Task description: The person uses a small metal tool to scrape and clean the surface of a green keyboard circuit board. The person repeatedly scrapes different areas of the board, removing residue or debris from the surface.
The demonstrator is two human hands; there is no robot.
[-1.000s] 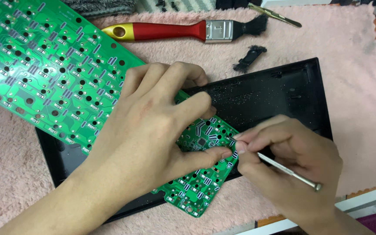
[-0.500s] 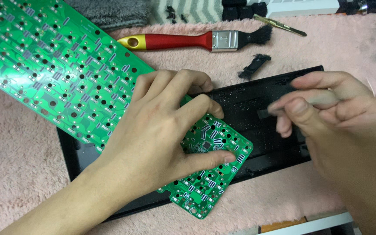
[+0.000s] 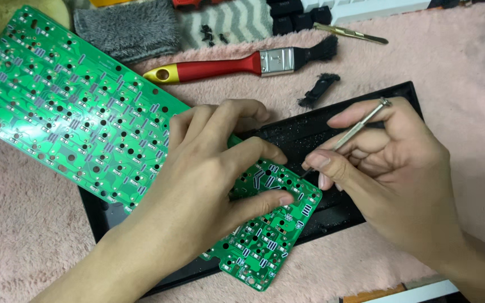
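Left hand (image 3: 209, 185) pressing green board (image 3: 85, 118), grip clasping its edge; right hand (image 3: 394, 174) at 3 o'clock, grip pinching screwdriver (image 3: 355, 130) over black case (image 3: 332, 129).

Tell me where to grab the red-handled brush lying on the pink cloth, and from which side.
Grip the brush at the middle of its red handle, coming from above. It lies flat and crosswise on the pink cloth, yellow tip left, black bristles right. The handle is long, bare and clear of both hands; the metal band and bristles suit gripping less.
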